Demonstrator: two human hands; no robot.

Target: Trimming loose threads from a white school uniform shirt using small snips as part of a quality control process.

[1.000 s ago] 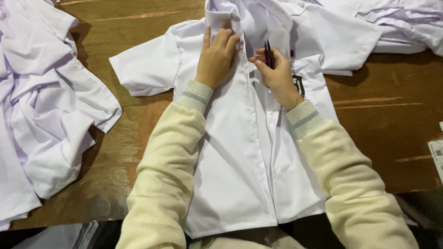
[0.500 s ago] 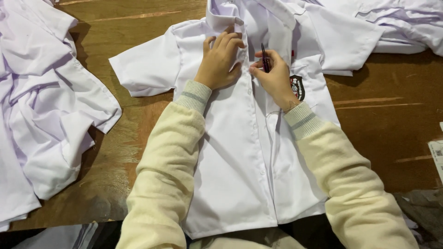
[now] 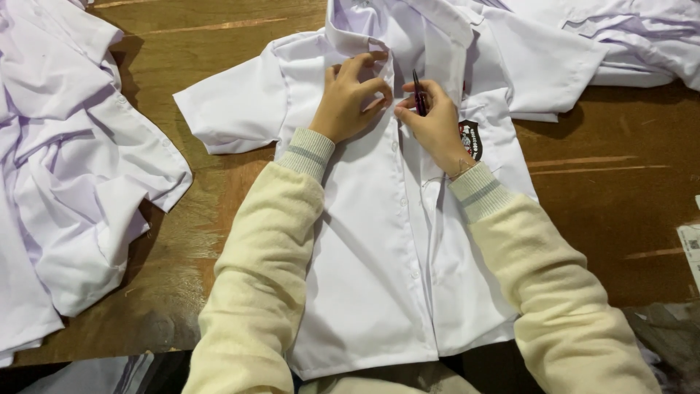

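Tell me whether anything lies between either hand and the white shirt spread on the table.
Nothing visible does. The left hand rests directly on the white shirt near the button placket below the collar, and the right hand touches the cloth beside it while holding a slim dark tool. The other shirts lie off to the sides.

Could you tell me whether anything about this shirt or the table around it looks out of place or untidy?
Mostly tidy: the white shirt lies flat and buttoned, both hands at its placket. The odd spots are the crumpled white garments bunched at the left of the wooden table, and more heaped at top right.
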